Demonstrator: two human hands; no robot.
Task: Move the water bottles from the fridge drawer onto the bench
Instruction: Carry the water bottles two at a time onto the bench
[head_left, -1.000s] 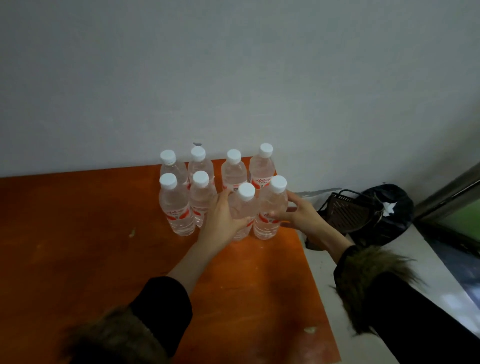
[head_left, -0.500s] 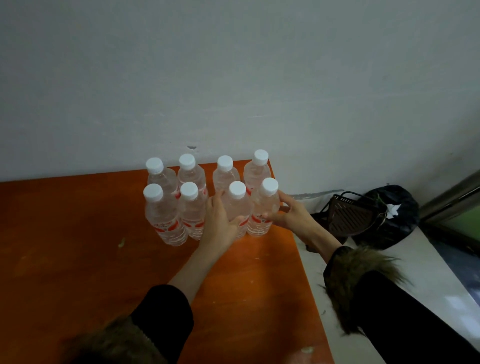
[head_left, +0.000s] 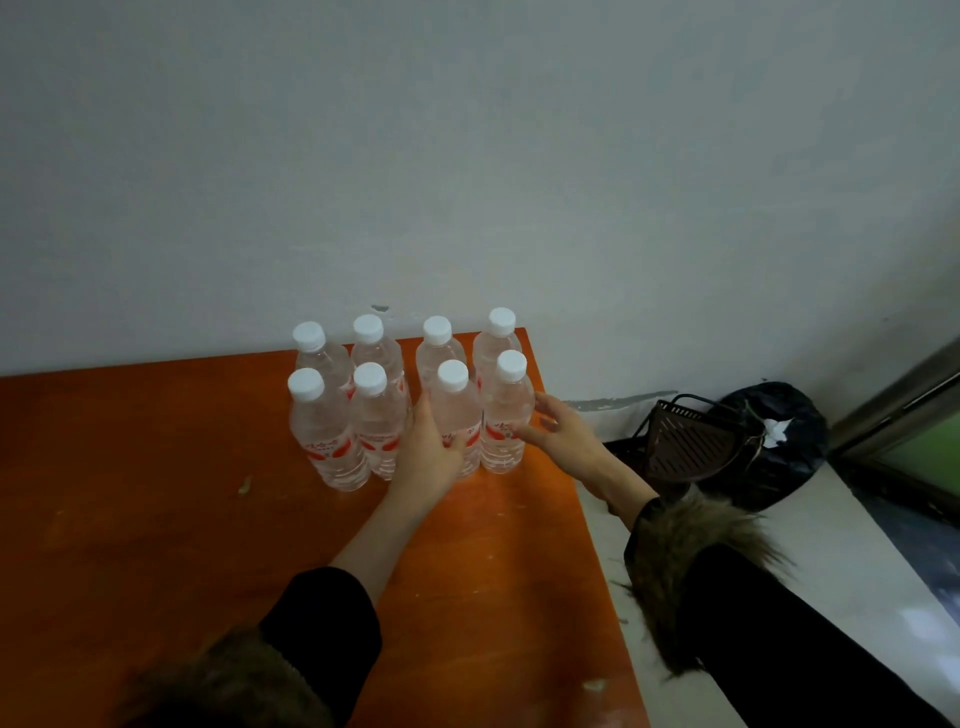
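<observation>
Grey-white wall is filling most of the background, and an orange table is sitting pushed up against it, a bit scuffed with small pale specks on top. Off to the right a dark basket and a black bag are lying on a pale ledge, well apart from the table stuff.

Left hand is wrapping round the third front-row bottle: the thumb is curling across its label and the fingers are reaching up its left side, so it's properly gripping that one. Right hand is curling more loosely at the far-right front bottle, thumb tip touching near the label and the other fingers arching round its right side. Looks like a light hold, but I can't tell how firm it's actually being.

All eight water bottles are standing upright on the table in two rows of four, packed just beside each other at the far right corner, the back row close to the wall. They're looking clear, with white screw caps and red and white labels low on the body. Both sleeves are black with brown fur cuffs.
</observation>
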